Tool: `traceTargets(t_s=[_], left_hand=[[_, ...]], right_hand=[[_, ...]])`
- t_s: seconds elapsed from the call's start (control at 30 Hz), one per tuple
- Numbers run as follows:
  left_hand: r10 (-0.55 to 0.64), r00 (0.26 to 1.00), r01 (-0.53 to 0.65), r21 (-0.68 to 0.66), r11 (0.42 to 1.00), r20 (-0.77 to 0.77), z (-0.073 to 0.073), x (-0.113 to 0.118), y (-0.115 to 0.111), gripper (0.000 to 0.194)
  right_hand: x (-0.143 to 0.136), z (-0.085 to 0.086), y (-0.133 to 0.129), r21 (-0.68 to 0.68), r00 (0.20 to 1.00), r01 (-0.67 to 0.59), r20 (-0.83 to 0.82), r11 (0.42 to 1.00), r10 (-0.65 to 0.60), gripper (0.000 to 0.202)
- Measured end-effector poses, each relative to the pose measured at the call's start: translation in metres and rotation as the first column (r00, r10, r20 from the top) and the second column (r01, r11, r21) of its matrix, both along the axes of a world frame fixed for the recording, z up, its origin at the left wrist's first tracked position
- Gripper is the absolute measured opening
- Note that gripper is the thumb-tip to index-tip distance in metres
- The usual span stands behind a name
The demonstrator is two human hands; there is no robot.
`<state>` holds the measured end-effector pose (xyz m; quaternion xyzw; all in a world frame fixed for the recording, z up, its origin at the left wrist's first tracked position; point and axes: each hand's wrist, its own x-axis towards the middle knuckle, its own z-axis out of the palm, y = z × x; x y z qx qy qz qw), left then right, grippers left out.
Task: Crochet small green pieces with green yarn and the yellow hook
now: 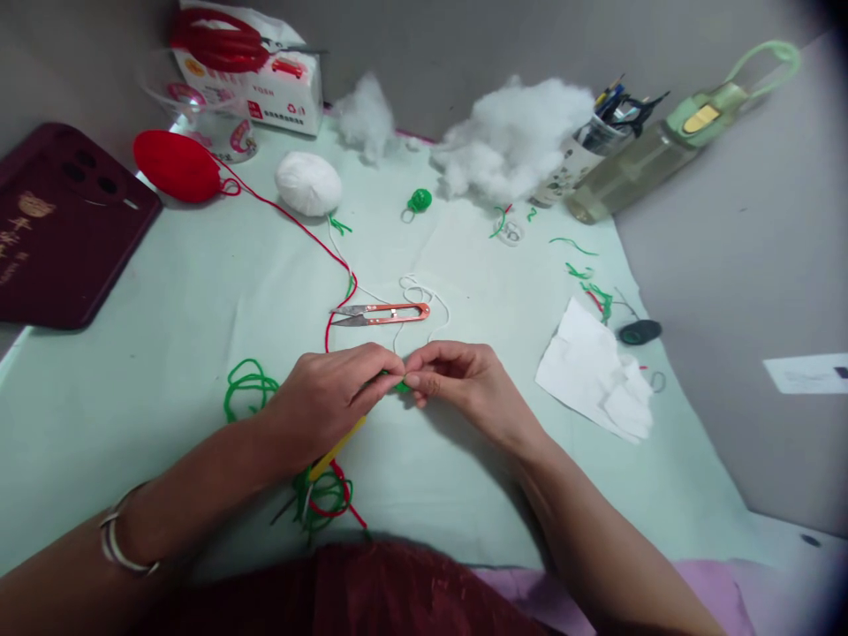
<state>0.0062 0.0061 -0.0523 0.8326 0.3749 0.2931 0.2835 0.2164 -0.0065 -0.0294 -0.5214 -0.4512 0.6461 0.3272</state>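
A pale table (185,300) carries a dark phone (72,238) at left, stuffing (517,137) at the back, a bottle (636,172) at the far right and crumpled paper (586,375) nearer. Red (172,166) and white (308,184) yarn balls sit back left; their strands run toward the hands, past open-bladed snips (384,307) lying just beyond the fingers. A green-and-red tangle (324,503) and a yellow tool (337,449) lie close below the left wrist.

Both grips are closed — thumb and forefinger of the left hand (344,389) and the right hand (457,375) pinch a small green piece (401,386), mostly hidden between them. The hands meet fingertip to fingertip, low over the table, forearms slanting inward.
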Motion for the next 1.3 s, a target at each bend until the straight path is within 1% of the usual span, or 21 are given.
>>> traceTargets(t_s=[0.2,0.3,0.4,0.57,0.7,0.83,1.0,1.13,1.2,1.3], left_hand=[[-0.005,0.999,0.002,-0.075,0.997,-0.040,0.0031,-0.0006,-0.0006,0.018],[-0.002,0.999,-0.002,-0.087,0.996,-0.047,0.0025,-0.0006,-0.0012,0.019],[-0.011,0.998,0.007,-0.079,0.997,-0.055,0.0005,-0.0004,-0.0014,0.020],[-0.029,0.999,0.025,-0.091,0.996,-0.042,-0.0006,-0.0007,-0.0017,0.027],[-0.002,1.000,-0.001,-0.120,0.993,-0.024,0.0018,-0.0012,-0.0032,0.024],[0.035,0.999,-0.038,-0.195,0.980,-0.016,0.0049,-0.0009,-0.0047,0.023],[0.046,0.999,-0.046,-0.207,0.977,-0.002,0.0059,0.0000,-0.0052,0.023],[0.044,0.999,-0.048,-0.236,0.970,-0.026,0.0053,0.0016,-0.0040,0.020],[0.052,0.999,-0.050,-0.284,0.958,0.002,0.0059,0.0034,-0.0032,0.013],[0.100,0.993,-0.065,-0.411,0.909,0.063,0.0092,0.0070,-0.0019,0.006]], right_hand=[[0.0018,0.0006,-0.0005,0.024,0.999,-0.039,-0.011,0.999,0.039,0.031],[0.0025,0.0008,-0.0008,0.039,0.998,-0.058,-0.015,0.998,0.059,0.030],[0.0025,0.0010,-0.0008,0.027,0.997,-0.066,-0.035,0.997,0.067,0.025],[0.0025,0.0006,-0.0001,-0.006,0.996,-0.047,-0.074,0.999,0.047,0.028],[0.0032,-0.0010,0.0001,-0.009,0.997,-0.035,-0.073,0.999,0.034,0.030],[0.0038,-0.0024,-0.0006,0.018,0.997,-0.038,-0.060,0.999,0.039,0.028],[0.0030,-0.0039,-0.0020,0.058,0.999,-0.030,-0.043,0.998,0.033,0.020],[0.0021,-0.0055,-0.0032,0.062,0.999,-0.022,-0.029,0.998,0.024,0.020],[0.0019,-0.0056,-0.0035,0.064,0.999,-0.027,-0.025,0.998,0.029,0.019],[0.0016,-0.0039,-0.0036,0.086,0.999,-0.037,0.000,0.996,0.037,0.017]])
